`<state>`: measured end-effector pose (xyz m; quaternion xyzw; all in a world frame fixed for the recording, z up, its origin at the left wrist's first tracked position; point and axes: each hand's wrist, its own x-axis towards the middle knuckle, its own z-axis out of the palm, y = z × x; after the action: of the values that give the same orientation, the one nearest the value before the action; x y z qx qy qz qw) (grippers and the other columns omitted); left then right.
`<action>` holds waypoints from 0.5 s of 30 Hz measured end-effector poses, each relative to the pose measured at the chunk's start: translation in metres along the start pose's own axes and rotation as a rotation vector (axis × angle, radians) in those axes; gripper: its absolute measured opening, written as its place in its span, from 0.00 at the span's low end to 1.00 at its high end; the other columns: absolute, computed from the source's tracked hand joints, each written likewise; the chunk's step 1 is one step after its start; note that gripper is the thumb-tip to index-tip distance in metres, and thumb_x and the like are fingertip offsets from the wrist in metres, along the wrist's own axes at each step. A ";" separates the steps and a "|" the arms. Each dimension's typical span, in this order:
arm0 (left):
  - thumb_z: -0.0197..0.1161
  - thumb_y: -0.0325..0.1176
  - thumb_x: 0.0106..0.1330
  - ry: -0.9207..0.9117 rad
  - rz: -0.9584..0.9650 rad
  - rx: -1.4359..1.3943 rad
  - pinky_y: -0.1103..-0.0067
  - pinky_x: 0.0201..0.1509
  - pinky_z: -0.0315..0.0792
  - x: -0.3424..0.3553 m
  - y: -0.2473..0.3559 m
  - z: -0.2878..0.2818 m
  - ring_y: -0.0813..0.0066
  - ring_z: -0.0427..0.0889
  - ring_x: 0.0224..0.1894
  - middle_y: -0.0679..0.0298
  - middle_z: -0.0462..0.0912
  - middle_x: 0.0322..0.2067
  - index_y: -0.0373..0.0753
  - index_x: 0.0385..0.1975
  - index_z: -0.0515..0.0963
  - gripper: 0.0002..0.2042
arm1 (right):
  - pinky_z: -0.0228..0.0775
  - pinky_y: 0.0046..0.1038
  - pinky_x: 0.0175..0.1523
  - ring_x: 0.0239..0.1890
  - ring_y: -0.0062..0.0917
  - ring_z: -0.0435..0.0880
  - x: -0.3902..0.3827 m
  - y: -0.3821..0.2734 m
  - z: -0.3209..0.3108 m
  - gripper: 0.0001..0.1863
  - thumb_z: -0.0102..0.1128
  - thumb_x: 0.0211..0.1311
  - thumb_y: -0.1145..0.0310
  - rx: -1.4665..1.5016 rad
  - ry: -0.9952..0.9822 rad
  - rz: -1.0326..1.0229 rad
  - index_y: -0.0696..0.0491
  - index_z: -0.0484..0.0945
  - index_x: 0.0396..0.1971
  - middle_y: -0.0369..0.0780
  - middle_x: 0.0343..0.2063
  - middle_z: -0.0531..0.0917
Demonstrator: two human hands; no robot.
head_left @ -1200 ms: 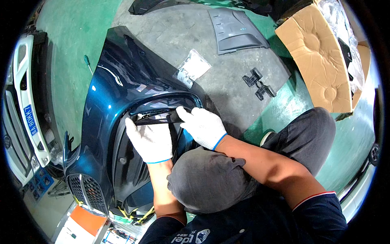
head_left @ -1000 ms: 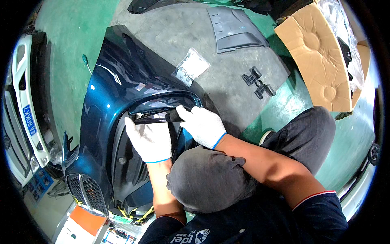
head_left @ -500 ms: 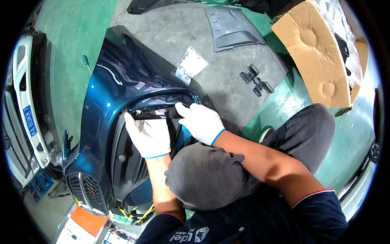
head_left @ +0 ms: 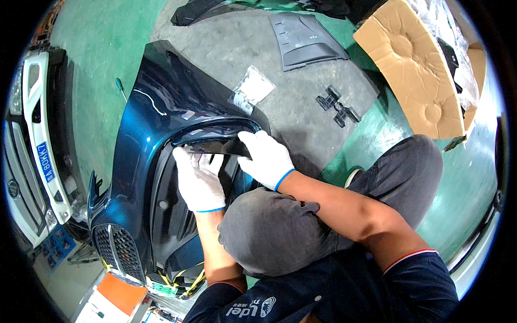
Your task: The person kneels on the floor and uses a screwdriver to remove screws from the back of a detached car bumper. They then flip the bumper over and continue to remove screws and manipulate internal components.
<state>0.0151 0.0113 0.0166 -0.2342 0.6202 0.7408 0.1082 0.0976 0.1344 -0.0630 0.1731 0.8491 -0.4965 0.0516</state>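
A dark blue car bumper [head_left: 153, 124] lies on the floor in front of me. Both my hands wear white gloves. My left hand [head_left: 198, 180] presses on a black trim piece [head_left: 218, 146] set in the bumper's opening, fingers spread over its left end. My right hand [head_left: 267, 159] grips the right end of the same black piece at the opening's edge. My grey-trousered knee [head_left: 269, 231] sits just below both hands.
A clear plastic bag [head_left: 251, 89] lies on the bumper's upper edge. Black clips [head_left: 337, 105] and a grey panel [head_left: 307, 37] lie on the concrete beyond. A cardboard box [head_left: 417, 70] stands at the upper right. A white bumper [head_left: 37, 134] stands at left; a green screwdriver [head_left: 120, 87] lies near it.
Both hands stay on the black trim piece with only slight shifts; my right hand has edged a little left along it. The view has shifted slightly.
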 end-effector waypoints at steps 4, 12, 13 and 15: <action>0.61 0.48 0.78 -0.056 0.070 0.161 0.62 0.57 0.82 0.006 -0.005 -0.016 0.56 0.84 0.56 0.50 0.82 0.56 0.35 0.59 0.76 0.22 | 0.79 0.47 0.53 0.51 0.47 0.83 0.000 -0.006 0.000 0.26 0.67 0.62 0.57 0.015 -0.011 0.063 0.50 0.75 0.57 0.49 0.47 0.80; 0.61 0.43 0.78 -0.067 0.074 0.117 0.71 0.47 0.84 -0.010 -0.008 -0.015 0.56 0.87 0.50 0.52 0.83 0.47 0.35 0.55 0.75 0.18 | 0.79 0.46 0.53 0.52 0.45 0.80 -0.005 0.003 0.001 0.17 0.66 0.59 0.61 0.032 0.128 -0.089 0.51 0.79 0.47 0.46 0.44 0.78; 0.61 0.42 0.78 -0.119 0.079 0.133 0.68 0.50 0.83 -0.009 -0.009 -0.018 0.55 0.86 0.51 0.53 0.83 0.48 0.35 0.54 0.75 0.17 | 0.79 0.46 0.53 0.52 0.45 0.80 -0.004 0.004 0.002 0.17 0.66 0.59 0.62 0.032 0.129 -0.095 0.51 0.79 0.47 0.46 0.45 0.78; 0.62 0.41 0.77 -0.221 0.090 0.166 0.63 0.56 0.82 -0.005 -0.012 -0.023 0.54 0.84 0.54 0.55 0.82 0.50 0.37 0.52 0.75 0.15 | 0.79 0.46 0.53 0.52 0.44 0.80 -0.004 0.005 0.003 0.17 0.66 0.60 0.62 0.029 0.131 -0.109 0.50 0.79 0.48 0.46 0.45 0.78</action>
<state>0.0298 -0.0074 0.0059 -0.1134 0.6735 0.7124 0.1616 0.1024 0.1329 -0.0676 0.1595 0.8514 -0.4986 -0.0338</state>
